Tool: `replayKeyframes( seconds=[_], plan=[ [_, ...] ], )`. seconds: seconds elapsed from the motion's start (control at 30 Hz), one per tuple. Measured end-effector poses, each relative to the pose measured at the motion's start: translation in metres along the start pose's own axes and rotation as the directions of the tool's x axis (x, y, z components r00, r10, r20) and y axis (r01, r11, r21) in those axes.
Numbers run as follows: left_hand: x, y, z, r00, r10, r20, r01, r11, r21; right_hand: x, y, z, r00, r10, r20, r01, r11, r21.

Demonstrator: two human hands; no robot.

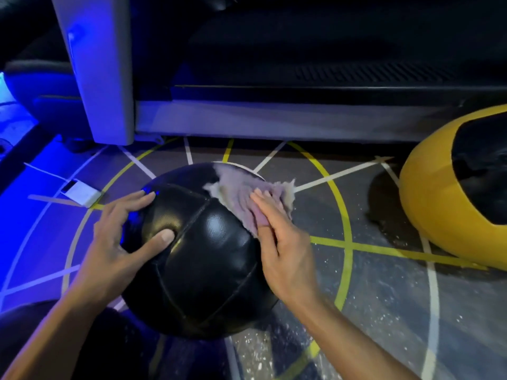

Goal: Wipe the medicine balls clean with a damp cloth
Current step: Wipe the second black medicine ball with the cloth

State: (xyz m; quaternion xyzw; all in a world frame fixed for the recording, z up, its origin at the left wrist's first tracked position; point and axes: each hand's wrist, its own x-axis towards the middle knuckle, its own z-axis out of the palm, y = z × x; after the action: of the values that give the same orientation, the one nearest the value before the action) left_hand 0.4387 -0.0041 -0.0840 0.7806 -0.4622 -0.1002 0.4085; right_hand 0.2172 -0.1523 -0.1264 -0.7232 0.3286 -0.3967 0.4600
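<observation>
Painted floor lines (347, 215) ring the black ball (203, 250) resting there; left hand (120, 237) lies spread, steadying its side; right hand (285, 242) presses flat fingers on the cloth (247, 193); firm overlapping strokes along the seams would serve best.

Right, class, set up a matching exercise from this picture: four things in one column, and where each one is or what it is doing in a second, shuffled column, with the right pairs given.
Things:
1. black medicine ball
2. cloth
3. left hand
4. yellow ball

States:
A. pressed on the ball's upper right under flat fingers
B. lying at the right edge, untouched
C. on the floor between both hands
D. steadying the ball's left side, thumb on top

Pairs: 1-C, 2-A, 3-D, 4-B
</observation>
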Motion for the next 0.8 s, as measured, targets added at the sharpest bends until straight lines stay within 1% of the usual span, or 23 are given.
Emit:
replayKeyframes(
  seconds=[0.03, 0.07, 0.1, 0.13, 0.17, 0.2, 0.23, 0.27, 0.33, 0.37, 0.43, 0.5, 0.53, 0.57, 0.6, 0.63, 0.67, 0.7, 0.73, 0.77, 0.8],
  plan=[
    [-0.002, 0.000, -0.001, 1.000, 0.004, 0.003, -0.004, 1.000, -0.007, -0.001, 0.009, -0.001, 0.999, -0.052, 0.000, 0.052, 0.998, -0.026],
    [-0.003, 0.000, -0.001, 1.000, 0.004, 0.003, -0.004, 1.000, -0.012, -0.002, 0.020, -0.006, 0.999, -0.030, -0.016, 0.029, 0.997, -0.067],
    [-0.003, -0.001, -0.002, 1.000, -0.002, 0.003, 0.002, 1.000, -0.015, -0.001, 0.036, -0.013, 0.998, 0.057, -0.034, -0.060, 0.991, -0.119],
    [-0.004, -0.003, -0.003, 1.000, -0.010, 0.008, 0.010, 1.000, -0.014, 0.002, 0.053, -0.022, 0.984, 0.177, -0.019, -0.178, 0.965, -0.195],
    [-0.004, -0.004, -0.004, 1.000, -0.014, 0.014, 0.014, 1.000, -0.014, 0.003, 0.071, -0.031, 0.947, 0.322, 0.015, -0.303, 0.906, -0.297],
    [-0.004, -0.004, -0.004, 1.000, -0.009, 0.011, 0.010, 1.000, -0.018, 0.003, 0.088, -0.040, 0.896, 0.442, 0.042, -0.395, 0.837, -0.379],
    [-0.005, -0.005, -0.006, 1.000, -0.002, 0.004, 0.002, 1.000, -0.023, 0.001, 0.102, -0.052, 0.856, 0.517, 0.029, -0.457, 0.781, -0.425],
    [-0.006, -0.005, -0.007, 1.000, -0.001, 0.004, 0.001, 0.999, -0.033, -0.002, 0.111, -0.064, 0.832, 0.554, -0.027, -0.510, 0.747, -0.427],
    [-0.008, -0.006, -0.008, 1.000, -0.002, 0.012, 0.003, 0.998, -0.063, -0.013, 0.118, -0.081, 0.823, 0.542, -0.169, -0.563, 0.739, -0.370],
    [-0.010, -0.006, -0.008, 1.000, -0.003, 0.015, 0.004, 0.997, -0.074, -0.020, 0.116, -0.084, 0.829, 0.527, -0.188, -0.557, 0.747, -0.363],
    [-0.009, -0.005, -0.006, 1.000, -0.001, 0.012, 0.002, 0.996, -0.087, -0.036, 0.106, -0.071, 0.840, 0.532, -0.110, -0.536, 0.781, -0.321],
    [-0.007, -0.003, -0.004, 1.000, -0.003, 0.005, 0.003, 0.997, -0.080, -0.048, 0.084, -0.044, 0.820, 0.572, 0.000, -0.566, 0.811, -0.152],
    [-0.006, -0.003, -0.003, 1.000, 0.003, 0.005, -0.003, 0.997, -0.076, -0.052, 0.069, -0.032, 0.816, 0.578, 0.001, -0.577, 0.814, -0.063],
    [-0.005, -0.004, -0.001, 1.000, 0.010, 0.004, -0.010, 0.997, -0.075, -0.054, 0.053, -0.025, 0.832, 0.555, -0.024, -0.555, 0.832, -0.019],
    [-0.004, -0.006, -0.001, 1.000, 0.009, 0.001, -0.009, 0.997, -0.075, -0.055, 0.036, -0.021, 0.872, 0.487, -0.048, -0.488, 0.873, -0.008],
    [-0.002, -0.007, -0.001, 1.000, 0.005, -0.001, -0.005, 0.997, -0.072, -0.055, 0.022, -0.020, 0.923, 0.381, -0.064, -0.383, 0.924, -0.022],
    [-0.001, -0.009, -0.002, 1.000, 0.006, -0.001, -0.006, 0.998, -0.067, -0.055, 0.010, -0.022, 0.964, 0.262, -0.049, -0.264, 0.964, -0.040],
    [-0.001, -0.010, -0.002, 1.000, 0.005, -0.002, -0.005, 0.998, -0.063, -0.056, 0.010, -0.024, 0.984, 0.177, -0.029, -0.179, 0.981, -0.074],
    [-0.001, -0.009, -0.002, 1.000, -0.004, -0.002, 0.004, 0.998, -0.060, -0.056, 0.019, -0.025, 0.987, 0.160, 0.010, -0.157, 0.979, -0.129],
    [-0.002, -0.008, -0.003, 1.000, -0.013, 0.000, 0.013, 0.998, -0.063, -0.055, 0.032, -0.029, 0.980, 0.198, 0.037, -0.187, 0.963, -0.195],
    [-0.003, -0.006, -0.003, 1.000, -0.015, -0.002, 0.015, 0.997, -0.071, -0.053, 0.048, -0.034, 0.949, 0.309, 0.058, -0.284, 0.922, -0.263]
  ],
)
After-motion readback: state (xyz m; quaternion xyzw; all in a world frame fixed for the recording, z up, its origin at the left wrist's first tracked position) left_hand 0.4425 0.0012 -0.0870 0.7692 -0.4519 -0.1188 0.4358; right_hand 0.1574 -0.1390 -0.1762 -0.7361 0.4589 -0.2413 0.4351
